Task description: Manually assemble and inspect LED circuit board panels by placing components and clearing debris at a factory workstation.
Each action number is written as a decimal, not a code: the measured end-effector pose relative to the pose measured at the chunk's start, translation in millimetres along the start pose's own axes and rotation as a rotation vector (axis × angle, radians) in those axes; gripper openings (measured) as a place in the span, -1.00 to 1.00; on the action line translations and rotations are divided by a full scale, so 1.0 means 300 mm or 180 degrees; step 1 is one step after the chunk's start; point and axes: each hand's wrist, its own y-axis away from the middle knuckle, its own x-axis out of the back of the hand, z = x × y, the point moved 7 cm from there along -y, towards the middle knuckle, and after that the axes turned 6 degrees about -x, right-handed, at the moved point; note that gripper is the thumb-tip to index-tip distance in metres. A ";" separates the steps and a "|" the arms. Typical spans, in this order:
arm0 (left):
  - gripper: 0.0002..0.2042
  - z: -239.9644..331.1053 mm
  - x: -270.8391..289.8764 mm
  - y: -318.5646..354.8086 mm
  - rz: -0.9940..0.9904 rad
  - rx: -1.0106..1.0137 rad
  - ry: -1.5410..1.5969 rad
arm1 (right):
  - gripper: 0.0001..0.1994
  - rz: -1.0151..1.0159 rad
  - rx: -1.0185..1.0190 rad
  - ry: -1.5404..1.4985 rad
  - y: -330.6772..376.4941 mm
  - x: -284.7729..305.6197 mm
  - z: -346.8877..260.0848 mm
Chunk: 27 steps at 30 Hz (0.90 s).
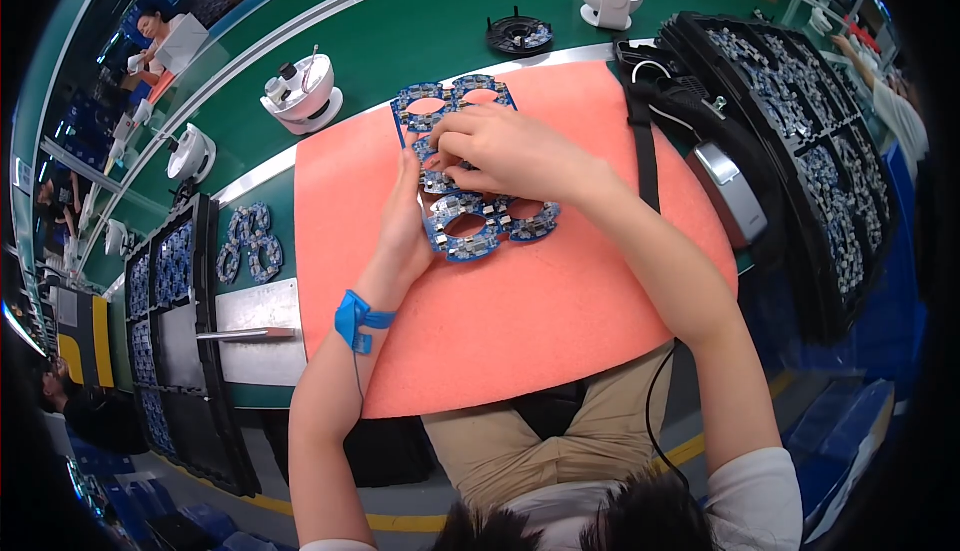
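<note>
The blue board (470, 166) lies flat on the pink mat (560, 321) on the worktop (400, 31). It looks whole, with all its ring parts joined, so the snapping apart seems just begun. A few loose blue pieces (250, 241) sit to the left, near a black tray (170, 351).

The left hand (405, 226) lies flat along the board's left edge and presses it down. The right hand (500, 151) reaches across, its fingers bent and clenched on the board's middle.
</note>
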 end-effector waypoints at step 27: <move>-0.44 0.017 0.057 -0.013 0.0211 -0.0244 0.0023 | -0.87 -0.0089 -0.0307 0.0098 0.014 0.023 0.092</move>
